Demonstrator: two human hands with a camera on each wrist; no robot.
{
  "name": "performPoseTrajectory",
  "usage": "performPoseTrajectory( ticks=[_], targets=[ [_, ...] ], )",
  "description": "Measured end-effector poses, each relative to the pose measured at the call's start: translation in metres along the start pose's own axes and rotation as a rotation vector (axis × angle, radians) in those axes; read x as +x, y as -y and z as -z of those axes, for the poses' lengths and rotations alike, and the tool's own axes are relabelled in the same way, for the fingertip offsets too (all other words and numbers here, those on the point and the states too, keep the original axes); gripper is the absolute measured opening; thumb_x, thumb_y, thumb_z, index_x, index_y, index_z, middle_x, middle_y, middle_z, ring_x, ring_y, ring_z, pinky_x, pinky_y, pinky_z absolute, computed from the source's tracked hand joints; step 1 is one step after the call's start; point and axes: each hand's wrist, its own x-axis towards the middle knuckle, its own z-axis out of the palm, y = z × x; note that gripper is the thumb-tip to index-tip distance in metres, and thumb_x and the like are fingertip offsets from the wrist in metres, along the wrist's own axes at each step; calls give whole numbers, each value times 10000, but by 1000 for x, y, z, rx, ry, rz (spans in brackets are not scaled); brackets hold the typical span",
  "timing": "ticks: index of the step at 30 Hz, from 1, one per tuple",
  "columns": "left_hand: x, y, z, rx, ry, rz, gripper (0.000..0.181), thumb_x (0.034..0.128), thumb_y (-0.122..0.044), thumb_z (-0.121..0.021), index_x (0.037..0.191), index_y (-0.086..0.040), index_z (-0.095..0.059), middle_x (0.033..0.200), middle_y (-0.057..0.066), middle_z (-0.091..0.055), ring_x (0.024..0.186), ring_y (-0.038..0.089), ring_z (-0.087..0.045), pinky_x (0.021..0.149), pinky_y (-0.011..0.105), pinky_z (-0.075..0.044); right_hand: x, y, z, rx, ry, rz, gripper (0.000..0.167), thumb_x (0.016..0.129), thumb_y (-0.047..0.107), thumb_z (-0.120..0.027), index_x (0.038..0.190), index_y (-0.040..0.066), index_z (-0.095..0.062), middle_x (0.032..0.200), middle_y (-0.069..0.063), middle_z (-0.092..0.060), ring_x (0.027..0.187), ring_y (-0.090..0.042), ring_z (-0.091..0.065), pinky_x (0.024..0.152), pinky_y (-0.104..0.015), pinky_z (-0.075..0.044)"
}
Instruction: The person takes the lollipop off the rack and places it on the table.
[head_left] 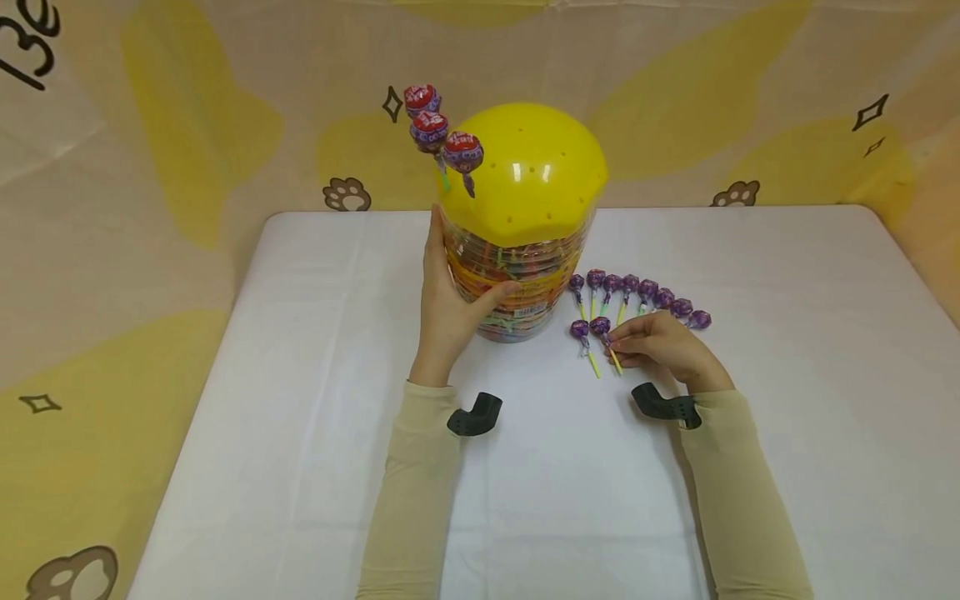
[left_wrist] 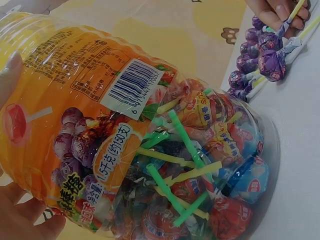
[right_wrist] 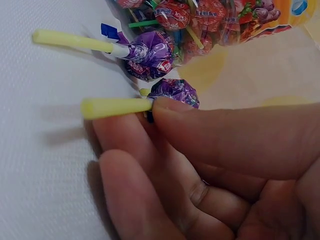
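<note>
My left hand (head_left: 444, 312) holds the clear candy jar (head_left: 528, 287) at its left side, thumb across the front. The jar, full of wrapped lollipops and banded with an orange label, has a yellow holed lid (head_left: 536, 167). Three purple-and-red lollipops (head_left: 462, 152) stick out at the lid's left side. To the jar's right, my right hand (head_left: 663, 343) pinches a purple-wrapped lollipop (head_left: 600, 326) between thumb and finger, near the top of its yellow stick (right_wrist: 117, 107). Just left of it lies another purple lollipop (head_left: 579, 329). Some right-hand fingers are hidden in the head view.
Behind the right hand, several purple lollipops (head_left: 631, 284) lie in a curved row beside the jar. A white cloth covers the table (head_left: 300, 375). A yellow-and-beige patterned curtain (head_left: 675, 83) hangs behind it. Each wrist carries a black mount (head_left: 476, 415).
</note>
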Motion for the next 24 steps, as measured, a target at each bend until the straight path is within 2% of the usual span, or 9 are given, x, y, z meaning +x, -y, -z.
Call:
performPoseTrajectory(
  ticks=[13,24],
  targets=[
    [1,1,1,12,-1,2,1095,786,-250,-782,1527,-218,23,1569,13,-80,1413,167,-142,1142,463,-176,1,1,-2,-54,-17,31,260,903,-5,-585,1044,-224,-586,863,-135,-685,646,-82,-614,629,-212,-552],
    [0,-1,0,1,0,4,1078,795,-255,-773,1527,-211,16,1569,7,-79,1415,158,-137,1141,471,-175,-1,1,-3,-63,-25,7,252,903,20,-601,1030,-198,-607,839,-103,-689,650,-84,-622,634,-218,-548]
  ],
)
